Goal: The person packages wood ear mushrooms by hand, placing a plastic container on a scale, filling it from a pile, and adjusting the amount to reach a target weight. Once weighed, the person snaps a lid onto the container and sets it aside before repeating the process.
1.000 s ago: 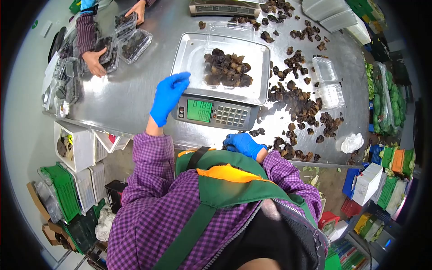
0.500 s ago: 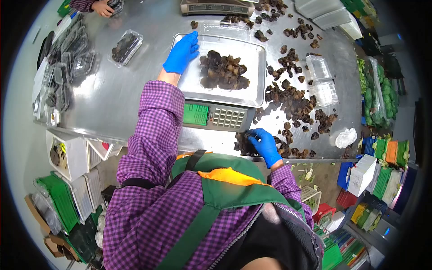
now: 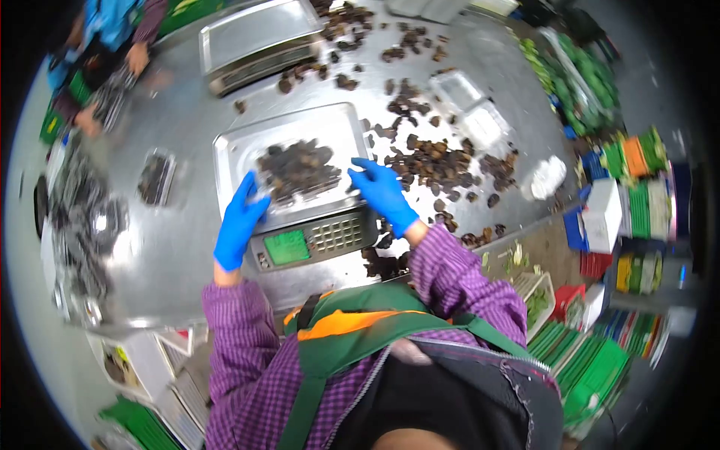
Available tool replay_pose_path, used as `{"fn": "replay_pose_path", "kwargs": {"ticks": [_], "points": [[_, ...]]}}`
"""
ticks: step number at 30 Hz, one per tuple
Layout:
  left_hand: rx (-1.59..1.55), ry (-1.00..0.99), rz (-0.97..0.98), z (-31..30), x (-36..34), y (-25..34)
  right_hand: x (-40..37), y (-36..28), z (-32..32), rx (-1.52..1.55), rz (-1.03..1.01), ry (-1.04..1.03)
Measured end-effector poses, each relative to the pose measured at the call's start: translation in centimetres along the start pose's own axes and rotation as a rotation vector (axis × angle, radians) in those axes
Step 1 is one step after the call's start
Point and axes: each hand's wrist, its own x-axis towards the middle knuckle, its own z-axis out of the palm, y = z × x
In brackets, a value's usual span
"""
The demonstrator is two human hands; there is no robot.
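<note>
A heap of dark brown, fungus-like pieces point(image 3: 298, 169) lies on the metal tray of a scale point(image 3: 229, 161), with the rim of a clear plastic container showing faintly around it. My left hand point(image 3: 241, 221), in a blue glove, is at the tray's left front edge, fingers apart. On the right edge my gloved right hand point(image 3: 381, 193) has its fingers spread, with nothing visible in it. Between my hands and the apron sit the scale's green display point(image 3: 286, 247) and keypad point(image 3: 336, 233). More brown pieces point(image 3: 435, 161) are scattered right of the scale.
A second scale point(image 3: 262, 37) stands behind. Clear containers point(image 3: 79, 225) are piled at the left; a filled one point(image 3: 156, 178) sits nearer. Open containers point(image 3: 457, 90) and a crumpled white item point(image 3: 548, 178) lie right. A co-worker's hands point(image 3: 137, 58) handle a container at the upper left.
The view has shifted and turned. My left hand has come from the tray's upper left to its front left; my right hand has left the pieces at the table edge for the tray's right side.
</note>
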Motion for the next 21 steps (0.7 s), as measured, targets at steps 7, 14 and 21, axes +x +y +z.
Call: {"fn": "replay_pose_path", "kwargs": {"ticks": [7,14,21], "points": [[-0.194,-0.017,0.009,0.8,0.0,-0.8,1.8,1.5,0.9,-0.236,-0.043,-0.036],[-0.227,0.128,0.02,1.5,0.6,-3.2,3.1,4.4,1.6,0.282,0.052,-0.027],[-0.095,0.205,0.053,0.3,-1.2,-3.1,3.2,2.0,-10.4,-0.219,-0.083,-0.067]]}}
